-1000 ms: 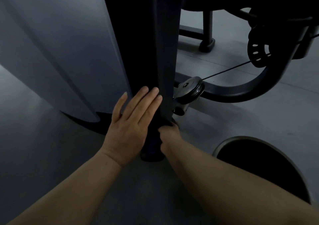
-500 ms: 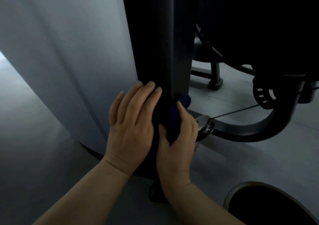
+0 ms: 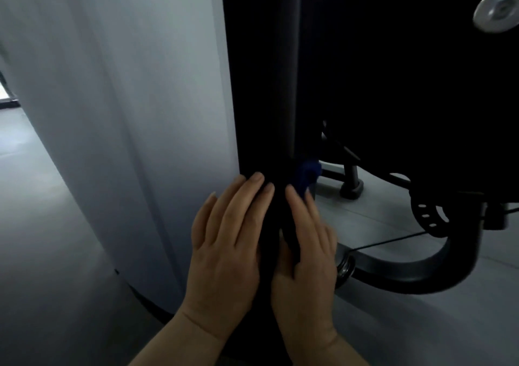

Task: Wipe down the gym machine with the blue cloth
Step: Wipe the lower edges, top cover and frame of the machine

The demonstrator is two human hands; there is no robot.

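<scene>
Both hands have climbed the dark upright post (image 3: 264, 85) of the gym machine since a second ago, when the right hand worked low at the post's foot; the view has risen with them, and the round dark opening seen earlier in the floor is out of frame.

The blue cloth (image 3: 307, 173) sits against the right edge of the post, a bright fold showing just above the right hand (image 3: 304, 256), whose fingers lie straight and pressed on the cloth, the rest of the fabric dark and hard to make out beneath them. The left hand (image 3: 227, 250) rests flat against the post's left face, fingers extended and close together, holding nothing.

Left of the post stands a pale grey curved panel (image 3: 126, 113). Right of the hands, a pulley (image 3: 344, 264) peeks out beside the right wrist, with a thin cable (image 3: 393, 242) running from it toward a curved black frame arm (image 3: 421, 276). A perforated black disc (image 3: 429, 217) hangs above that arm, and a silver round cap (image 3: 497, 9) shows at top right. Grey floor (image 3: 421, 323) lies beneath.
</scene>
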